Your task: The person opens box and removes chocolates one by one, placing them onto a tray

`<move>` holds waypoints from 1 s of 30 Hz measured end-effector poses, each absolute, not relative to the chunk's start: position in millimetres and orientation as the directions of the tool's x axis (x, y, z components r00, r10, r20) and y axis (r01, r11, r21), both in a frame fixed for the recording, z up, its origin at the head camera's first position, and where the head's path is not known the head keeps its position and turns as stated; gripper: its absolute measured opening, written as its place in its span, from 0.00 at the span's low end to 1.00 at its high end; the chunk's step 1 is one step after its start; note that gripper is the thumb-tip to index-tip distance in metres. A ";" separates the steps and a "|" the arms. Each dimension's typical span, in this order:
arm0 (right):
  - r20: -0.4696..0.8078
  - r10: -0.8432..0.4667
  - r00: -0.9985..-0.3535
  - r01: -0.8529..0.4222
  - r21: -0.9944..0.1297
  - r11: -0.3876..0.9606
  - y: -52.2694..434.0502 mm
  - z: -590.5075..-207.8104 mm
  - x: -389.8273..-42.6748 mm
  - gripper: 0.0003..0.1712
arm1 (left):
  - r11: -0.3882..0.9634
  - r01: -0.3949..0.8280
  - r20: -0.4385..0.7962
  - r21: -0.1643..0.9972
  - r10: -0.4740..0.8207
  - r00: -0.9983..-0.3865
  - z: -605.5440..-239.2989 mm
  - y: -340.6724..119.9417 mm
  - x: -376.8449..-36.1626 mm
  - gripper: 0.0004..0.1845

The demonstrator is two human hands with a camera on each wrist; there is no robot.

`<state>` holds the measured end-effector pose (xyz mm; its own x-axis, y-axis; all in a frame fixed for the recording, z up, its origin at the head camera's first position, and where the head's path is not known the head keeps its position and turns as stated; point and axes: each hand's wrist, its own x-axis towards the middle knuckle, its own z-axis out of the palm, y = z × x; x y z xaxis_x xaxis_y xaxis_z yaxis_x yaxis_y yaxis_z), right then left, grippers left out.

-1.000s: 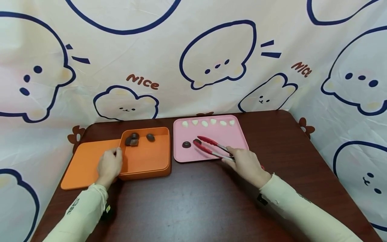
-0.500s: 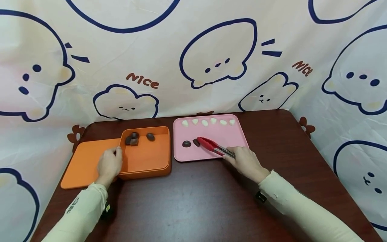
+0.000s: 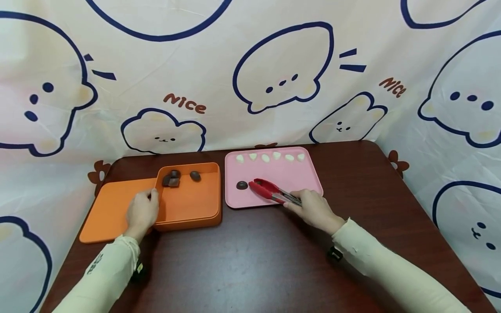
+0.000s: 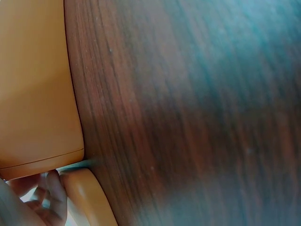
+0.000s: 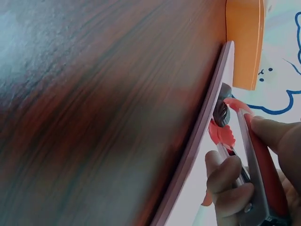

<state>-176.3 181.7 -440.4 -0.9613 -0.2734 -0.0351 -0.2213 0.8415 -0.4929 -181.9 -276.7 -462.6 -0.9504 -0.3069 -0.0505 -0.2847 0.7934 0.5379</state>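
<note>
My right hand (image 3: 313,208) holds red-tipped metal tongs (image 3: 270,190) over the pink tray (image 3: 235,201). Their tips stand slightly apart about a dark chocolate piece, mostly hidden in the head view. A round dark chocolate (image 3: 242,185) lies just left of the tips; in the right wrist view dark chocolate (image 5: 222,106) shows beside the red tong ends. With curled fingers, my left hand (image 3: 142,211) grips the left wall of the orange box (image 3: 189,224). Inside that box, several dark chocolates (image 3: 174,182) cluster at the back left, and an oval one (image 3: 195,176) lies apart.
An orange lid (image 3: 107,208) lies left of the box, partly beneath my left hand. Several white pieces (image 3: 265,158) form a row along the tray's far edge. The dark wooden table (image 3: 235,261) meets a patterned cloth (image 3: 219,78) at the back.
The tongs' tips came together right of the chocolate piece, then parted and moved left over it. My right hand shifted slightly left. My left hand has stayed on the box.
</note>
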 end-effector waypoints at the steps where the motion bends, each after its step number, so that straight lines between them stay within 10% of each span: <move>1: -0.035 -0.280 -0.959 -0.228 -0.488 0.842 181.2 -440.1 -176.0 0.15 | 0.793 -0.283 -0.051 0.540 -0.305 -0.951 -462.5 -276.4 -181.9 0.29; 16: -0.023 -0.290 -0.957 -0.255 -0.418 0.872 184.5 -433.1 -180.7 0.14 | 0.789 -0.274 -0.048 0.550 -0.297 -0.954 -463.4 -277.7 -182.3 0.30; 30: 0.311 -0.496 -0.811 -0.510 0.041 0.859 192.0 -434.6 -153.3 0.24 | 0.793 -0.274 -0.039 0.545 -0.303 -0.952 -464.3 -278.9 -183.2 0.30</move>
